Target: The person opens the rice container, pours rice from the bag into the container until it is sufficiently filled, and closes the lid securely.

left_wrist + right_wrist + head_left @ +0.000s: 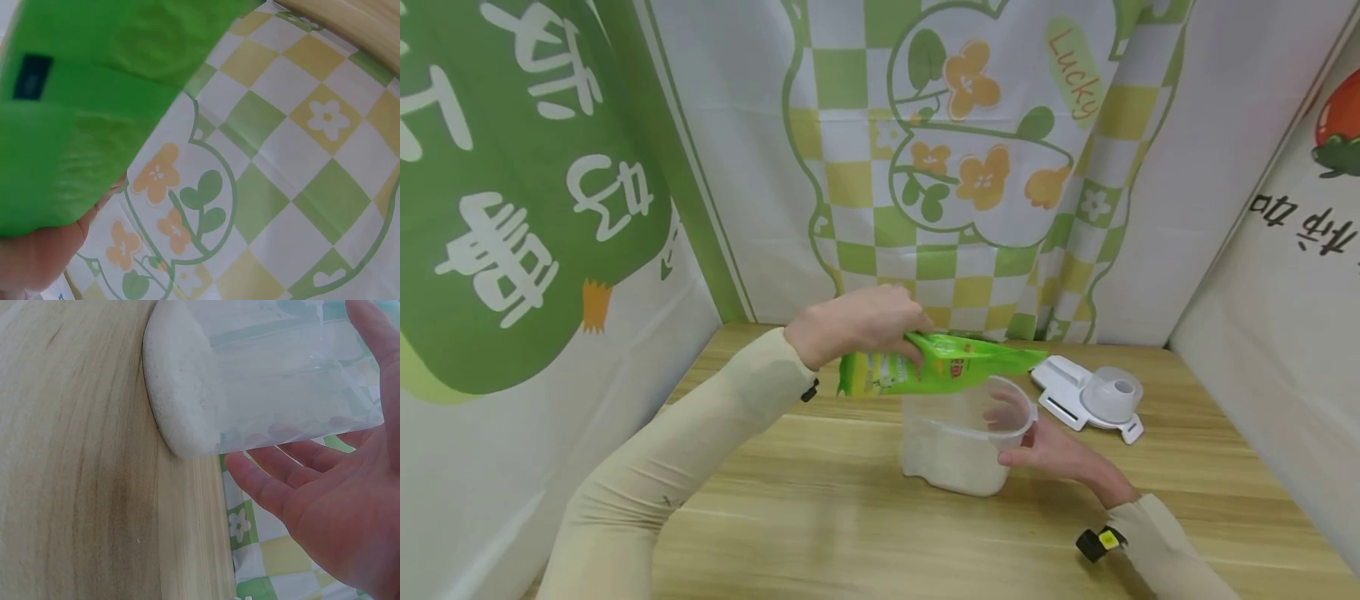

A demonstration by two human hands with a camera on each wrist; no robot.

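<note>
My left hand grips a bright green plastic bag from above. The bag lies nearly level, its narrow end pointing right over the mouth of a clear plastic container. In the left wrist view the bag's green side fills the upper left. My right hand holds the container's right side near the rim, thumb in front and fingers behind. White grains cover the container's bottom in the right wrist view, and a thin streak shows inside it. The container stands upright on the table.
A white plastic lid with a translucent cup on it lies on the wooden table, behind and right of the container. Printed cloth hangings enclose the table at the back and both sides.
</note>
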